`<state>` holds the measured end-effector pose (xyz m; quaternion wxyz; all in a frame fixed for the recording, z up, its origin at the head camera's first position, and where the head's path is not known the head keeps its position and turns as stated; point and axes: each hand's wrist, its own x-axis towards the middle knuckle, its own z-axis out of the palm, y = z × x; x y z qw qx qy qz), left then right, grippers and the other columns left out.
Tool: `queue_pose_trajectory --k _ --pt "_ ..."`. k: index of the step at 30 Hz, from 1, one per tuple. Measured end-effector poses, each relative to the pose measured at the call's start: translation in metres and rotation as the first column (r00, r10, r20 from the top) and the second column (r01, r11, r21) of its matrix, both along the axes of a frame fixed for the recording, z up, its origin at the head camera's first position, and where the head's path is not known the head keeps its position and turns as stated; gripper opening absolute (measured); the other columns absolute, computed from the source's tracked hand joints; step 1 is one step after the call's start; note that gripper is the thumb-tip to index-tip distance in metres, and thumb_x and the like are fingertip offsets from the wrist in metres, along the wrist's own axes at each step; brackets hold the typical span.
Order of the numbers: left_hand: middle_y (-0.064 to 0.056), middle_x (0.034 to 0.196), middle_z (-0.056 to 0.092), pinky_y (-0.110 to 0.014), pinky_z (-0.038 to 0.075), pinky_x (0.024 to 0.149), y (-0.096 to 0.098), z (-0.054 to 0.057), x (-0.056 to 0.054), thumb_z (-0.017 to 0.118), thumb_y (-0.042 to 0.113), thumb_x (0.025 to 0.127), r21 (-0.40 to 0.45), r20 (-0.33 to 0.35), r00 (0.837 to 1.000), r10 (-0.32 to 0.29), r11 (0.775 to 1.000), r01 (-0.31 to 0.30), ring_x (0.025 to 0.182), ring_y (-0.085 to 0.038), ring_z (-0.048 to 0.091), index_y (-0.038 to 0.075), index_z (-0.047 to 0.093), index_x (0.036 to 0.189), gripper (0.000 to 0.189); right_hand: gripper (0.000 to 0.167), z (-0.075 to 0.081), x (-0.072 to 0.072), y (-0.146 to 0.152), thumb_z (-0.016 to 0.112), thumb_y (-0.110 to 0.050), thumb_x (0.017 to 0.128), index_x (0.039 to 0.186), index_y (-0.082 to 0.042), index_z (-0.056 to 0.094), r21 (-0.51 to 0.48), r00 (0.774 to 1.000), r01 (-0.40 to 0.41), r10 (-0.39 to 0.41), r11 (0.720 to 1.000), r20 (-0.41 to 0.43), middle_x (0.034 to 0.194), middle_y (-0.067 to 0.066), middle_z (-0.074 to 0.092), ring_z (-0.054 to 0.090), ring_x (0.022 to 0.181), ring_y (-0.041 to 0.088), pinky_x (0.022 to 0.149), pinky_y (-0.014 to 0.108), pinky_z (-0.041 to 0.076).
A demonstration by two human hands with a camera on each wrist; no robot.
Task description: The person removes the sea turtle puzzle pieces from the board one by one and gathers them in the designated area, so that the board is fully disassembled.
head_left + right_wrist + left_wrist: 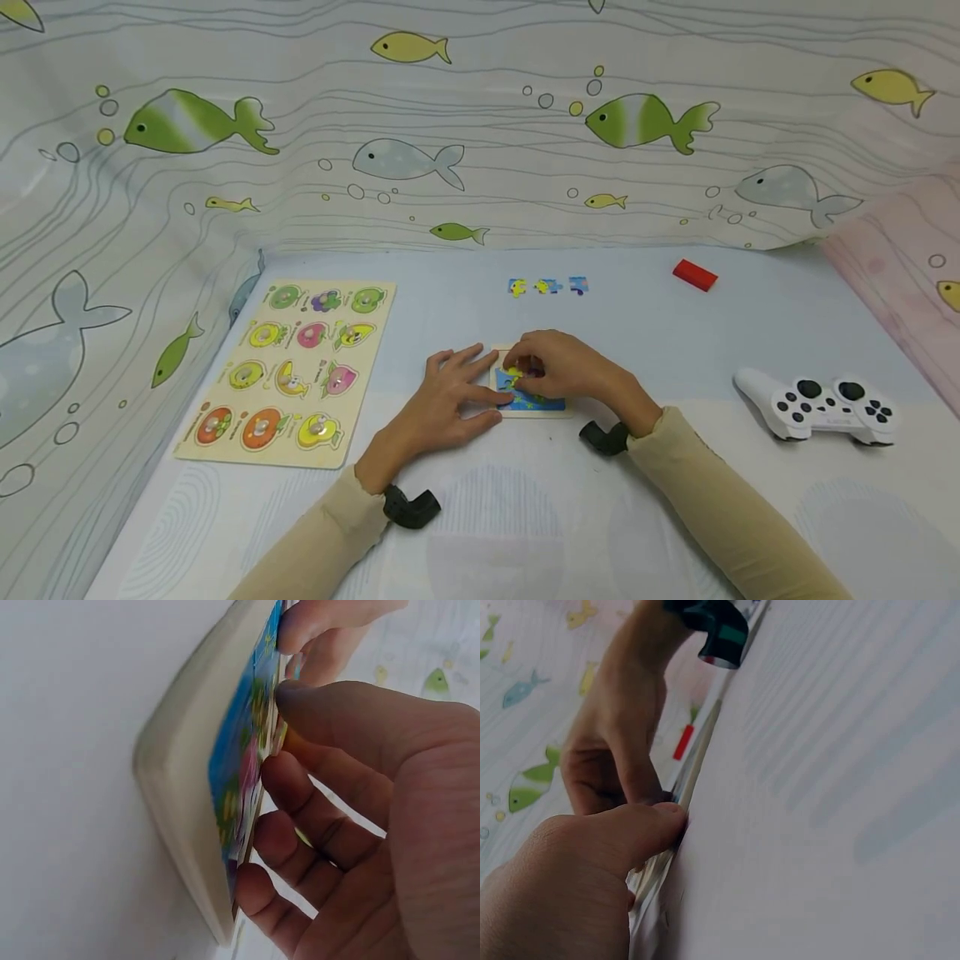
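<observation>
A small jigsaw puzzle board (531, 414) with a pale frame and a blue underwater picture lies on the table between both hands. My left hand (446, 402) has its fingers spread, with fingertips at the board's left side. From the right, my right hand (564, 367) bends over the picture. Its thumb and index finger pinch a small puzzle piece (280, 739) close over the picture, mostly hidden by the fingers. In the right wrist view the other fingertips (275, 836) rest along the puzzle's surface. The left thumb (656, 821) shows at the board's edge in the left wrist view.
Behind the board lie three loose puzzle pieces, among them a yellow-and-blue one (548, 286). A wooden fruit peg puzzle (358, 417) is at the left. On the right are a white game controller (817, 406) and, farther back, a red block (695, 275). A fish-print cloth (517, 225) rises behind.
</observation>
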<state>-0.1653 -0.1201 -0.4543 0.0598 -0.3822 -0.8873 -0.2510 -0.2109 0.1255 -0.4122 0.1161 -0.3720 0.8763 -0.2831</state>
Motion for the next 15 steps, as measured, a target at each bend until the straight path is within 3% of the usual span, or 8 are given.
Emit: queue_pose_trajectory --k 7,15 --pt "-0.013 0.151 0.055 -0.067 0.027 0.11 -0.001 0.001 0.0 0.069 0.039 0.091 0.013 0.006 1.0 0.009 1.0 -0.009 0.147 -0.037 0.043 0.035 0.079 0.113 0.024 0.026 -0.002 -0.017 0.011 0.076 -0.017 0.09 0.115 -0.011 0.074 -0.092 0.995 0.08 -0.075 0.993 0.064 0.095 -0.002 0.068 0.057 0.076 0.013 0.071 0.028 0.049" --pt "-0.012 0.153 0.053 -0.067 0.025 0.112 0.001 0.001 0.003 0.069 0.039 0.091 0.014 0.03 0.999 0.014 1.0 -0.014 0.148 -0.037 0.041 0.036 0.079 0.114 0.025 0.03 -0.001 -0.044 0.021 0.076 -0.016 0.089 0.117 -0.006 0.074 -0.051 0.983 0.179 -0.177 0.983 0.037 0.097 0.005 0.071 0.056 0.077 0.016 0.07 0.03 0.048"
